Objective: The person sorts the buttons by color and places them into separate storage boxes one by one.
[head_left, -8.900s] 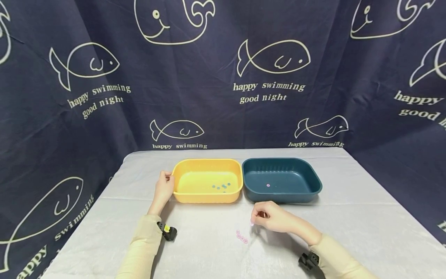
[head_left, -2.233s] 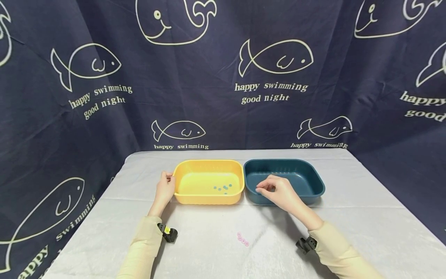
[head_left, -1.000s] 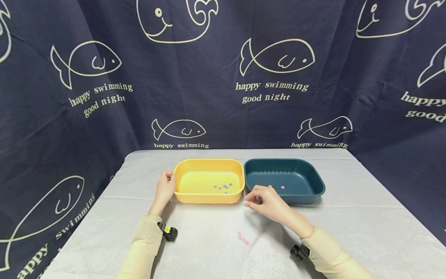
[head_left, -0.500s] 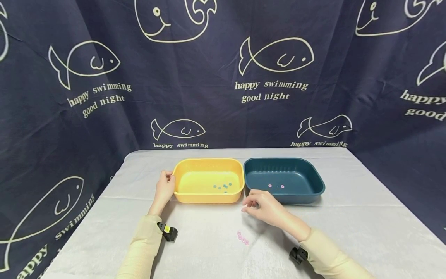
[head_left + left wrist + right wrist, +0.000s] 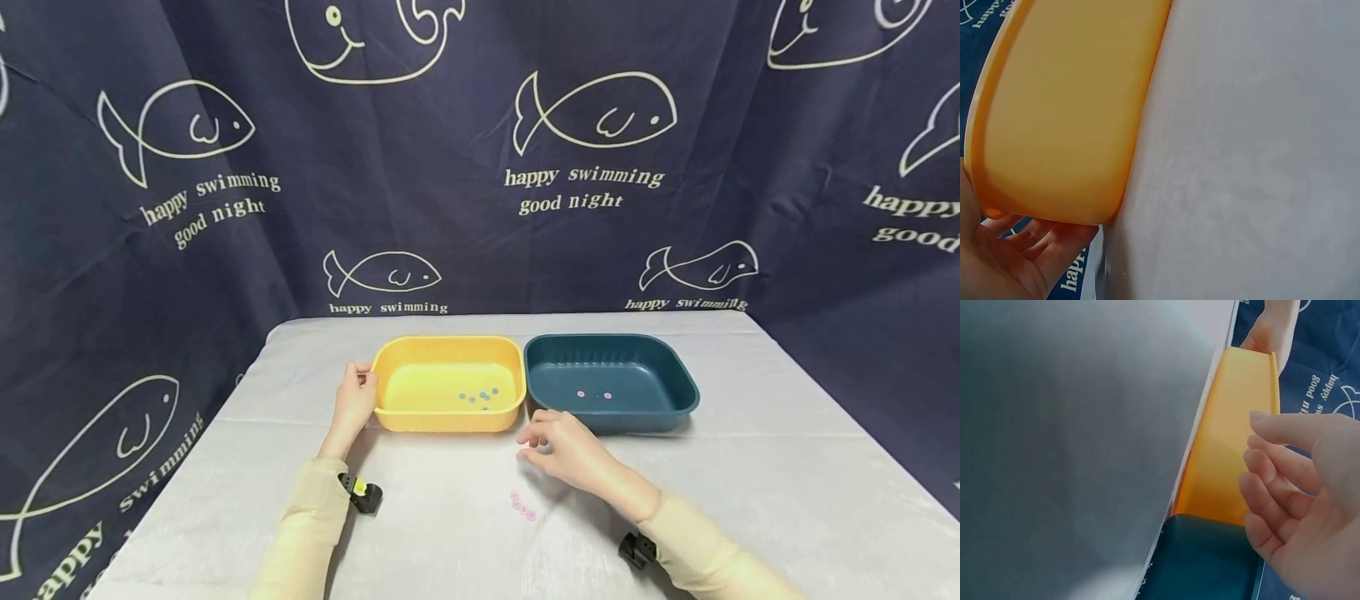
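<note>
At the left end of the yellow bin (image 5: pixel 450 423), my left hand (image 5: pixel 356 406) grips the rim; in the left wrist view its fingers (image 5: pixel 1054 247) lie against the bin's end wall. My right hand (image 5: pixel 566 450) hovers above the table just in front of the dark blue bin (image 5: pixel 611 423), fingers loosely bent and thumb apart, with nothing between them. Two small pink discs (image 5: pixel 581 394), button-like, lie in the dark blue bin. Several more pink discs (image 5: pixel 523 509) form a short row on the table, nearer than the right hand. Several small blue discs (image 5: pixel 483 396) lie in the yellow bin.
Both bins stand side by side, ends touching, toward the back of the table (image 5: pixel 442 533) with its pale cloth. Behind hangs a navy curtain (image 5: pixel 465 167) with fish drawings. Each wrist wears a black camera (image 5: pixel 367 497).
Earlier the right hand pinched a pink disc; a second one now lies in the dark blue bin. The right hand has come back from over that bin, its fingers parting. The left hand stays put.
</note>
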`<state>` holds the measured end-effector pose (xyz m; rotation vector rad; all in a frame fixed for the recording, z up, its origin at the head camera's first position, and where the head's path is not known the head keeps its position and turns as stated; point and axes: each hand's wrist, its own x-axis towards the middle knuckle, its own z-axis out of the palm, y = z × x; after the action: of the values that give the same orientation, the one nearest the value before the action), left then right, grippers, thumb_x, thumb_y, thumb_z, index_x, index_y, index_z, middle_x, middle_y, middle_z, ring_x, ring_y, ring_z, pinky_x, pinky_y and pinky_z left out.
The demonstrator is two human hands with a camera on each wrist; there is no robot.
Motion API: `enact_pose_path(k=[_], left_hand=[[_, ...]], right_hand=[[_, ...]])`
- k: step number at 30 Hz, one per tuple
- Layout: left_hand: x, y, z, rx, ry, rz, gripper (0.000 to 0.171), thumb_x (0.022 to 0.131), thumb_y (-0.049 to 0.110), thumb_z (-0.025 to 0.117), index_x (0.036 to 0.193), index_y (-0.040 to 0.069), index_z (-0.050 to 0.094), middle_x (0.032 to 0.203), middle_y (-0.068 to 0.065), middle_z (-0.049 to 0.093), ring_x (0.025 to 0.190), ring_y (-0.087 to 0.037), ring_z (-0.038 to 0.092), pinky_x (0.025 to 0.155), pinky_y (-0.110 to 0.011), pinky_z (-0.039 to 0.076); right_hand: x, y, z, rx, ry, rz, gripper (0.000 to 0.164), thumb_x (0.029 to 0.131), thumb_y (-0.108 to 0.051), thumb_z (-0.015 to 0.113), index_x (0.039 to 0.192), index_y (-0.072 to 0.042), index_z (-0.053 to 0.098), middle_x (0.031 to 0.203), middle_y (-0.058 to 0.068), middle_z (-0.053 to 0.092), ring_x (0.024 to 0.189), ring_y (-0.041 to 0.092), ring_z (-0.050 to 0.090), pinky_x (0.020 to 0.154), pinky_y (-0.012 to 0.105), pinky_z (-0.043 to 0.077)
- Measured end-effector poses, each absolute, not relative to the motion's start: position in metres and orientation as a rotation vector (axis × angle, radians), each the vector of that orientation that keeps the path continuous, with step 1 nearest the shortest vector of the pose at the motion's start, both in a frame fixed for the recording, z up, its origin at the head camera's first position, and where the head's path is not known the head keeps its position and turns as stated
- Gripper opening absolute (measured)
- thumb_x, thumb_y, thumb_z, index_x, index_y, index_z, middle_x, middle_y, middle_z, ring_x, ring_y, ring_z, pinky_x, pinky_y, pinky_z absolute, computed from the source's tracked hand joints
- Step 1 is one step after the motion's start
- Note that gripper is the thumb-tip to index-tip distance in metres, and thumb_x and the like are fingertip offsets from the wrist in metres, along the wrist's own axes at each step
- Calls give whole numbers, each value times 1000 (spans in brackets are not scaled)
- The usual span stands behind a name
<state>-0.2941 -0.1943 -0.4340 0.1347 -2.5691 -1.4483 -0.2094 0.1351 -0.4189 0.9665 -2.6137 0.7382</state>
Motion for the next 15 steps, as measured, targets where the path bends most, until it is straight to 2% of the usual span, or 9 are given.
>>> enact_pose_path(k=[4, 11, 15], left_hand=[[-295, -194, -432, 132, -2567, -1437, 31, 98, 15, 34, 123, -2, 41, 125, -32, 50, 115, -43, 51, 93, -51, 45], [-295, -194, -431, 129, -2570, -1419, 32, 97, 15, 34, 122, -3, 41, 124, -33, 51, 115, -43, 51, 94, -52, 44], [-294, -195, -432, 135, -2576, -1427, 32, 97, 16, 34, 122, -2, 40, 125, -32, 50, 116, -44, 50, 95, -53, 43]], right_hand=[[-210, 135, -419, 1009, -2610, 686, 9, 76, -14, 75, 84, -10, 72, 75, -5, 59, 70, 8, 58, 64, 20, 48], [-207, 132, -421, 1175, -2633, 568, 9, 77, -18, 74, 85, -13, 73, 78, -7, 60, 74, 6, 56, 73, 26, 43], [-206, 131, -422, 1254, -2673, 549, 11, 77, -19, 75, 87, -15, 73, 77, -9, 59, 75, 2, 56, 73, 25, 40]])
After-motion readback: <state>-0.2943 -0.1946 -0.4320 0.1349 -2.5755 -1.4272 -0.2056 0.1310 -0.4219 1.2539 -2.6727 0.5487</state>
